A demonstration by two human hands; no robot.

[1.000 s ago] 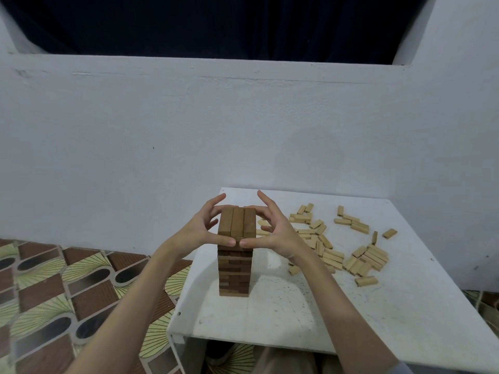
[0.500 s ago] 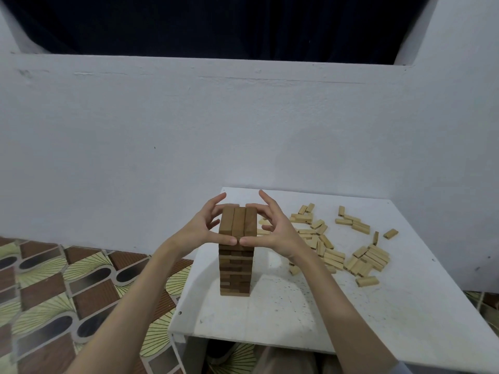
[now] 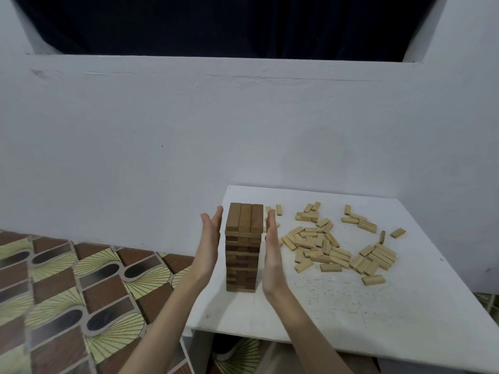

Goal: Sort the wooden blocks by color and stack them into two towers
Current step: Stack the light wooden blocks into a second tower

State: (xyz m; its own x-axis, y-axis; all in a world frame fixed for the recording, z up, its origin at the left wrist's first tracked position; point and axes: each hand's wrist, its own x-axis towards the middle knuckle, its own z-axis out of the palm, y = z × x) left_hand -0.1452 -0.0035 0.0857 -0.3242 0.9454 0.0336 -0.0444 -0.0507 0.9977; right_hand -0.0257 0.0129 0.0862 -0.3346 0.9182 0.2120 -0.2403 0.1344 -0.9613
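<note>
A tower of dark brown wooden blocks (image 3: 243,247) stands upright on the left part of the white table (image 3: 337,306), three blocks across its top layer. My left hand (image 3: 209,247) is held flat just left of the tower, fingers straight, a small gap from its side. My right hand (image 3: 271,252) is flat against or very near the tower's right side, fingers straight. Several light tan blocks (image 3: 334,244) lie loose in a scattered pile on the table right of the tower.
A white wall (image 3: 189,130) rises directly behind the table. Patterned floor tiles (image 3: 67,292) lie to the left below the table edge. A single tan block (image 3: 398,232) lies apart at the far right.
Both hands let go of the top layer of the tower, straightened out and dropped down to flank its sides. The tower stays standing.
</note>
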